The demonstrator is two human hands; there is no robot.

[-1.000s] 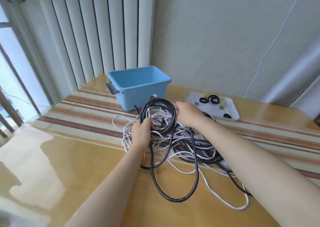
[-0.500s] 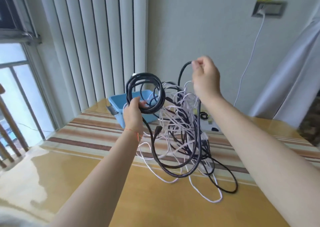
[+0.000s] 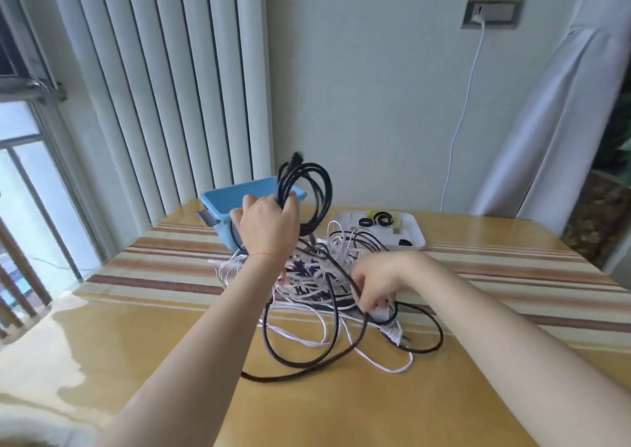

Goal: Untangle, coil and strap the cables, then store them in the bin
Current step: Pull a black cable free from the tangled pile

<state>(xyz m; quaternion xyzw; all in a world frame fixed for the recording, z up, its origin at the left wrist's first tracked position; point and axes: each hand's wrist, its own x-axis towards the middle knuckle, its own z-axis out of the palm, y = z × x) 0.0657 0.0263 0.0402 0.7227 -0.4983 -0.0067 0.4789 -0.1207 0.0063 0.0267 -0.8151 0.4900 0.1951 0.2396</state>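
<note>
Item: black cable coil (image 3: 309, 201). I am gripping it raised in my left hand (image 3: 269, 228), closed round its loops, keeping wound turns clear of the tangled heap of black and white cables (image 3: 324, 276) lying on the table (image 3: 341, 412).

Right hand (image 3: 379, 281): I am pinching a black strand in the heap, likely freeing slack.

Blue bin (image 3: 222, 202): standing behind, awaiting coils.

White tray (image 3: 413, 231): holding straps nearby.

Pale wall (image 3: 358, 71), vertical blinds (image 3: 164, 81), daylit window (image 3: 24, 187), glossy wooden table (image 3: 341, 412).
</note>
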